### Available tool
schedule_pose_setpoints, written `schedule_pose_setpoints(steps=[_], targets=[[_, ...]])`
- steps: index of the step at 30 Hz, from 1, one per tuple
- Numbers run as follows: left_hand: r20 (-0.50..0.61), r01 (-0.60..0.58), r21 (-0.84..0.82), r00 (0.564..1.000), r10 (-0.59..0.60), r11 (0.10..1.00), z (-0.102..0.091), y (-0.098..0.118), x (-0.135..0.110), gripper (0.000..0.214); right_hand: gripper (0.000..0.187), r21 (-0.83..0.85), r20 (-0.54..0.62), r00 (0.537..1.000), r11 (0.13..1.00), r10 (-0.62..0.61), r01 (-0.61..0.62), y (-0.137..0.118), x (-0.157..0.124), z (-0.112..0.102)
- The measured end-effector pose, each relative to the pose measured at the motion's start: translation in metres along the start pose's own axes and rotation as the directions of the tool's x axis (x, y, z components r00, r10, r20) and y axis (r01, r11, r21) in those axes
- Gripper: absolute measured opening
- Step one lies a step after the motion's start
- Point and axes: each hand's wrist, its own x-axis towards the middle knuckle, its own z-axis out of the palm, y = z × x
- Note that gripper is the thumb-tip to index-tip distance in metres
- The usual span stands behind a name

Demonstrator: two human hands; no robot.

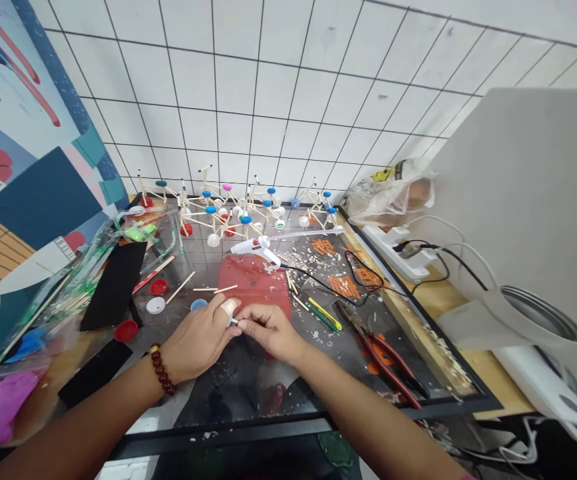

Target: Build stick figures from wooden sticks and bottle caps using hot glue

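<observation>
My left hand [202, 343], with a beaded bracelet at the wrist and a pale wrap on one finger, is closed round a small blue piece [229, 320], mostly hidden by the fingers. From the right, my right hand [271, 330] pinches a short pale stick [236, 323] whose tip meets that piece. Both hands are over the near edge of a red mat [255, 277]. Just beyond the left hand lie a blue bottle cap [199, 305] and thin wooden sticks [225, 289]. A white glue gun [257, 248] rests at the mat's far side.
Small bicycle-like stick models [246, 220] with coloured caps line the back by the tiled wall. Red-handled pliers [383, 363] and a green-yellow utility knife [324, 315] lie to the right. Red caps [126, 331] and black strips [113, 287] are left; a power strip [398, 252] stands right.
</observation>
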Motion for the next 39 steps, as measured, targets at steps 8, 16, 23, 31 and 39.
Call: schedule_pose_setpoints(steps=[8, 16, 23, 31, 39], targets=[[-0.045, 0.064, -0.329, 0.995, -0.084, 0.942, 0.011, 0.005, -0.007, 0.026, 0.021, -0.467, -0.050, 0.943, 0.843, -0.328, 0.268, -0.009, -0.004, 0.000], [-0.038, 0.017, -0.330, 0.999, -0.031, 0.944, 0.004, 0.015, -0.005, 0.020, 0.030, -0.097, -0.041, 0.998, 0.994, -0.050, 0.046, -0.013, -0.008, 0.005], [-0.019, 0.054, -0.408, 0.998, -0.068, 0.911, 0.004, 0.017, -0.006, 0.025, 0.023, -0.385, -0.032, 0.975, 0.902, -0.222, 0.193, -0.016, -0.011, 0.004], [0.026, 0.099, -0.470, 0.995, -0.098, 0.877, 0.009, 0.015, -0.008, 0.027, 0.018, -0.487, -0.049, 0.957, 0.843, -0.287, 0.228, -0.014, -0.013, 0.008], [-0.059, 0.149, -0.355, 0.982, -0.181, 0.923, 0.006, 0.007, -0.007, 0.032, 0.024, -0.445, -0.047, 0.975, 0.879, -0.215, 0.172, -0.012, -0.005, 0.003]])
